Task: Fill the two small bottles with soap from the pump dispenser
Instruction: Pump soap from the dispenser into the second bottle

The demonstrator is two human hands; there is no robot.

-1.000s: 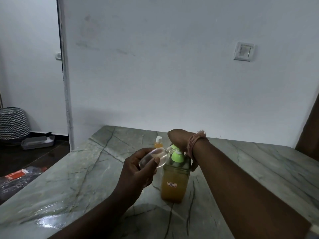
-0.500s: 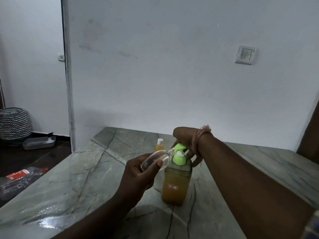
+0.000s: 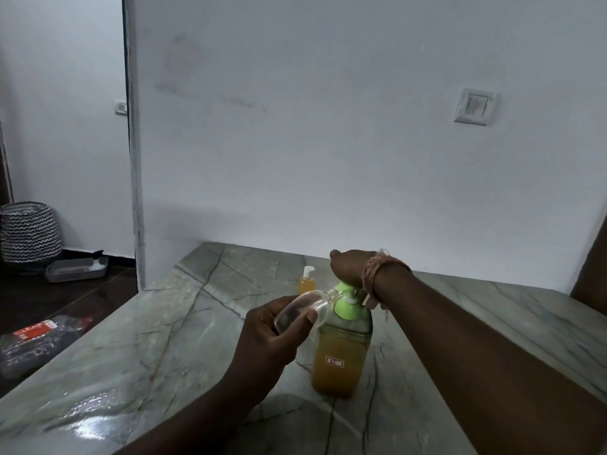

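We log the clear, empty-looking small plastic bottle [image 3: 303, 310] tilted on its side, mouth touching the spout of the green pump head [image 3: 348, 298] of the square dispenser of amber soap [image 3: 340, 356]. The dispenser stands upright near the middle of the grey veined marble counter [image 3: 164, 339].

Change over the last second: the pump head sat low under the palm, and it now stands higher, with more green stem showing. We read this as the release half of a stroke, so one dose has probably gone toward the bottle. No amber is visible inside the clear bottle yet; glare makes this uncertain.

The left hand [image 3: 272, 339] grasps the clear bottle, fingers and thumb wrapped round its body, as it did a second ago. The right hand [image 3: 349, 267], with a pink thread band at the wrist, rests palm-down on the pump top; its fingers are hidden behind the wrist, so we cannot tell whether they curl round it.

Further back, just left of the pump, stands a second small bottle with a white cap, already amber [image 3: 307, 280]. We judge one bottle done, one barely begun; several more strokes are needed.
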